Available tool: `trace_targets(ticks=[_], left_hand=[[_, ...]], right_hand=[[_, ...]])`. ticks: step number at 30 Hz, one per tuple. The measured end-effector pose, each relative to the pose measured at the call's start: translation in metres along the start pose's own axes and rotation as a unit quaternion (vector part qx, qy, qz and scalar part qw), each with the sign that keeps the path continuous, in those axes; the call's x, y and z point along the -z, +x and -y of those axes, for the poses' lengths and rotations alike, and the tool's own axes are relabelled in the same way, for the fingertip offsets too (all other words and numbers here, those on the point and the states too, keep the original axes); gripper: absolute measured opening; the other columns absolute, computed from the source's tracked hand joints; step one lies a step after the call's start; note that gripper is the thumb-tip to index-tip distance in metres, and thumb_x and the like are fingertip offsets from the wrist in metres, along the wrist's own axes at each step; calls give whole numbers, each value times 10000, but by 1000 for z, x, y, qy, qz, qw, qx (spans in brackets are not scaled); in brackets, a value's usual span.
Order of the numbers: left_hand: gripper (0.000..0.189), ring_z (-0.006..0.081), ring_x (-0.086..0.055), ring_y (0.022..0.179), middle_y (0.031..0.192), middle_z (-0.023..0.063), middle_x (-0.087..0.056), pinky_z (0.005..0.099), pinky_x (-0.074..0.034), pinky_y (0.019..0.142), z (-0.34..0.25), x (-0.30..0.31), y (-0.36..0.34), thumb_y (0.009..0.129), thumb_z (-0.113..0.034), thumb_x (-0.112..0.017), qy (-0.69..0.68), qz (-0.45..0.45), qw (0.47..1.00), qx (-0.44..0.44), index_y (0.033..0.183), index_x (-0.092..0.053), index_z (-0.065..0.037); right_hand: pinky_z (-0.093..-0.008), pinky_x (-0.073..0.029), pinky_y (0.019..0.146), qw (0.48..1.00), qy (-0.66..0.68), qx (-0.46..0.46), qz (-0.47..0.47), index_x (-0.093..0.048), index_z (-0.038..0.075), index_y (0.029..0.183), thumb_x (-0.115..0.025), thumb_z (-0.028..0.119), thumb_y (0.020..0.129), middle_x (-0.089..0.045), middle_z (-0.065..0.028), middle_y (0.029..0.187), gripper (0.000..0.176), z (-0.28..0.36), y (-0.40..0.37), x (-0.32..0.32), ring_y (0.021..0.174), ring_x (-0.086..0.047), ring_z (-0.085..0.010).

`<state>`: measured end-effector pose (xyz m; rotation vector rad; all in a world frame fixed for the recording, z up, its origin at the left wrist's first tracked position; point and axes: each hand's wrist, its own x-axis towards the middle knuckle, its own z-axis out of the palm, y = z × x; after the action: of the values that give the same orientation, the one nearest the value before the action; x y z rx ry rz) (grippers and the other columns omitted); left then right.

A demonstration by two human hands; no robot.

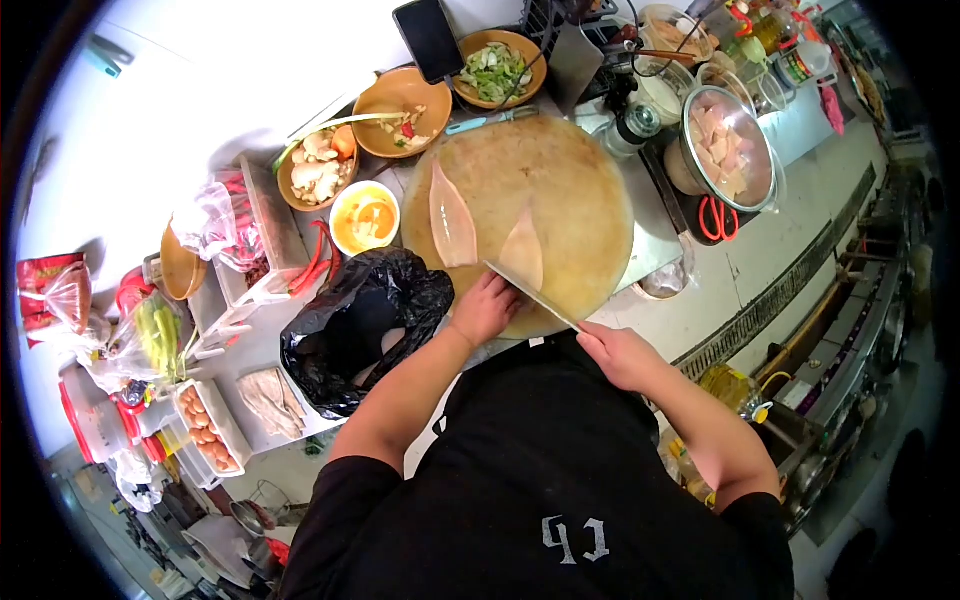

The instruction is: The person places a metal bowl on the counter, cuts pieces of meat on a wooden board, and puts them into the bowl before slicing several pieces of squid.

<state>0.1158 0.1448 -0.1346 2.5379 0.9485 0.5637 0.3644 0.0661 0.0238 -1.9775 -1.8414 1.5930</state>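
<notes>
A large round cutting board lies in front of me. Two pale, flat, pointed pieces rest on it, one at the left and one nearer the middle. My right hand is closed round the handle of a knife, whose blade lies across the lower end of the middle piece. My left hand is beside the blade at the board's near edge, fingers bent and together; what lies under its fingertips is hidden.
Left of the board stand a black plastic bag, a bowl of egg and red chillies. Bowls, a phone and a blue-handled knife are beyond it. At the right are a steel bowl of pale chunks and red scissors.
</notes>
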Motion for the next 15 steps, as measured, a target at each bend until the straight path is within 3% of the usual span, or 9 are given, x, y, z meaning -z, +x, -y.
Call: trace_targets(ticks=[3,7,9,13,15], left_hand=[[236,312,-534,1199,1137,98,-649,377,-469,1004,-3,-3,-3,800,-224,-691,-3,4,999,44,969,-721,-62],[234,307,-541,1192,1132,95,-649,377,-482,988,3,-6,-9,800,-218,-690,33,17,999,13,975,-722,-65],[263,331,-530,1210,1135,73,-667,393,-455,1041,1,-7,-12,792,-180,-690,3,33,999,32,1037,-747,-104],[280,333,-537,1192,1126,66,-668,397,-459,1035,0,-7,-15,772,-161,-684,-13,20,999,41,1038,-746,-101],[212,305,-560,1173,1122,95,-651,369,-500,963,5,-10,-20,793,-190,-682,19,27,999,3,968,-729,-79]], right_hand=[[-510,-503,819,1000,5,-7,1,-559,118,1304,-421,404,1025,-666,-269,1016,423,-10,2,-11,929,-627,-470],[-504,-504,821,1000,-1,-4,-2,-554,111,1316,-423,400,1025,-665,-272,1012,431,3,0,-6,933,-627,-468],[-502,-504,823,1000,5,-18,14,-553,108,1318,-423,399,1025,-665,-272,1014,433,6,-5,-2,936,-627,-467],[-505,-504,824,1000,15,0,5,-553,103,1314,-428,395,1026,-667,-271,1007,429,-7,0,-16,931,-627,-469],[-505,-504,824,1000,11,8,0,-555,103,1311,-430,392,1026,-667,-271,1004,425,-2,-1,-15,930,-627,-470]])
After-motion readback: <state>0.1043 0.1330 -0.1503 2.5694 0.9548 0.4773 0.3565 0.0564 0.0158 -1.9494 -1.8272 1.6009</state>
